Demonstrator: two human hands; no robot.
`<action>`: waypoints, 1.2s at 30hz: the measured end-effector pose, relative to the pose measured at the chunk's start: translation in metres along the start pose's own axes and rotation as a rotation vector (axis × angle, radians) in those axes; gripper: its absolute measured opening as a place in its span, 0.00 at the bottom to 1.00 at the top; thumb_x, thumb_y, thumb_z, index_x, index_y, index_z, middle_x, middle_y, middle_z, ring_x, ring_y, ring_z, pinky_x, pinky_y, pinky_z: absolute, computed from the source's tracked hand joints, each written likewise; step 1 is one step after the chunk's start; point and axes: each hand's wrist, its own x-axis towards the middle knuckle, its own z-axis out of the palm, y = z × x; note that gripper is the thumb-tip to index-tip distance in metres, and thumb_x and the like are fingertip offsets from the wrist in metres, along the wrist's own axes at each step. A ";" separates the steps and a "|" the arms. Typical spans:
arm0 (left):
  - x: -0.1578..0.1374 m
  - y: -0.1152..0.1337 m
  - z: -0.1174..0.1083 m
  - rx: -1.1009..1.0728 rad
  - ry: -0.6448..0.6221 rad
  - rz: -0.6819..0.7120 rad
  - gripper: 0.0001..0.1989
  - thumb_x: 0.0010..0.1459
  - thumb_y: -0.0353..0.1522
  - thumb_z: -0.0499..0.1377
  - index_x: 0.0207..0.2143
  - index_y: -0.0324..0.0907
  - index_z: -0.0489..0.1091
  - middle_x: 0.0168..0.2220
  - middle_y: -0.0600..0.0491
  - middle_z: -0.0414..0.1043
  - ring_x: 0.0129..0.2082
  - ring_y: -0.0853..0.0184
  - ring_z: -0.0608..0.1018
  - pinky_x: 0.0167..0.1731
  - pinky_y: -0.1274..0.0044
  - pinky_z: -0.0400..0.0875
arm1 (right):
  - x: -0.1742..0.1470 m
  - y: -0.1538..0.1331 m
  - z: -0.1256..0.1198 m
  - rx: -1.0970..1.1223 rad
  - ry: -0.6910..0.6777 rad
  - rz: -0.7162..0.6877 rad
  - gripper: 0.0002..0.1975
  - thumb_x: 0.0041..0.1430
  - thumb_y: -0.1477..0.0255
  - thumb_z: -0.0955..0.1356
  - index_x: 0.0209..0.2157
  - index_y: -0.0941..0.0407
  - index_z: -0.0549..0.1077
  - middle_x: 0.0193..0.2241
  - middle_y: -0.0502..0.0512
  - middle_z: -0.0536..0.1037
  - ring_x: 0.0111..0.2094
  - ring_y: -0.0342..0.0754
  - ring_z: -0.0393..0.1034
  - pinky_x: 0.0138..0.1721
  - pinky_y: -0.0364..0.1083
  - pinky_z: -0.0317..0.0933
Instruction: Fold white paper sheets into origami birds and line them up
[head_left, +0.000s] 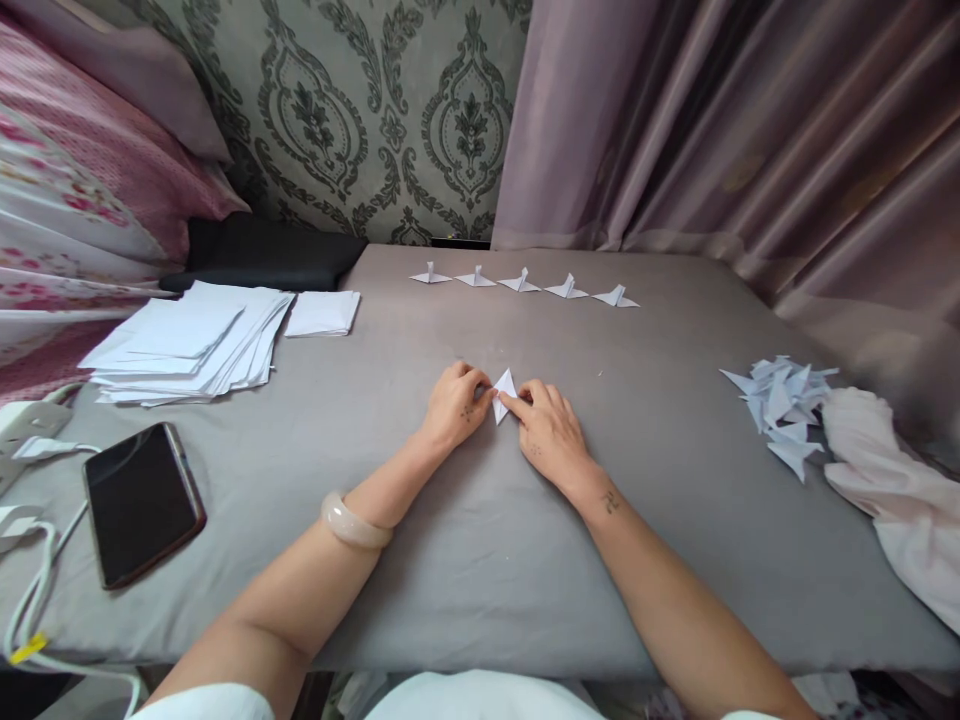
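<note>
A small white folded paper (505, 384), diamond-shaped with pointed ends, lies on the grey cloth between both hands. Thumb and index finger of my left hand (456, 405) are pinched together at its left corner. My right hand (551, 430) has its index finger pressed on the paper near the middle, the other fingers curled in; its thumb is mostly hidden. Beyond the hands, a row of several folded paper cranes (520, 281) stands on the cloth. More folded paper pieces (784, 395) with pointed tips are heaped at the right.
Stacked white paper sheets (180, 340) lie at the left, beside a smaller paper stack (322, 313). Nearer are a phone (142, 505), a white power strip (30, 430) and cables (45, 575). Crumpled pale fabric (885, 480) lies at the right edge, below the curtain (675, 120).
</note>
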 end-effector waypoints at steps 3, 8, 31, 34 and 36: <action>0.005 0.000 0.002 -0.066 -0.023 -0.069 0.05 0.55 0.31 0.60 0.33 0.40 0.74 0.36 0.47 0.68 0.37 0.63 0.71 0.41 0.70 0.67 | 0.002 0.005 0.003 0.145 0.076 0.031 0.23 0.57 0.82 0.60 0.49 0.50 0.74 0.43 0.57 0.73 0.43 0.51 0.64 0.45 0.50 0.60; 0.007 0.003 0.000 -0.145 -0.080 -0.117 0.04 0.53 0.29 0.60 0.30 0.39 0.75 0.35 0.48 0.69 0.36 0.64 0.71 0.41 0.70 0.67 | 0.008 0.010 0.010 0.502 0.228 0.227 0.18 0.56 0.78 0.61 0.48 0.56 0.71 0.40 0.56 0.77 0.40 0.48 0.71 0.45 0.49 0.64; 0.005 0.014 -0.007 -0.961 0.004 -0.348 0.19 0.52 0.43 0.63 0.38 0.38 0.68 0.37 0.49 0.75 0.40 0.65 0.77 0.40 0.74 0.69 | 0.014 0.012 -0.002 1.317 0.218 0.500 0.20 0.42 0.68 0.74 0.40 0.56 0.74 0.29 0.49 0.77 0.29 0.43 0.71 0.36 0.45 0.66; 0.004 0.013 -0.009 -0.981 -0.056 -0.385 0.24 0.51 0.44 0.64 0.45 0.38 0.68 0.46 0.45 0.74 0.47 0.62 0.75 0.46 0.71 0.68 | 0.015 0.010 -0.008 1.397 0.289 0.569 0.17 0.40 0.66 0.75 0.34 0.56 0.74 0.27 0.48 0.76 0.27 0.41 0.70 0.36 0.44 0.66; 0.003 0.013 -0.011 -1.028 -0.131 -0.388 0.28 0.49 0.43 0.66 0.49 0.37 0.66 0.48 0.43 0.73 0.48 0.60 0.75 0.47 0.70 0.68 | 0.015 0.008 -0.010 1.469 0.326 0.594 0.16 0.38 0.66 0.76 0.30 0.56 0.73 0.27 0.48 0.76 0.28 0.41 0.70 0.36 0.44 0.67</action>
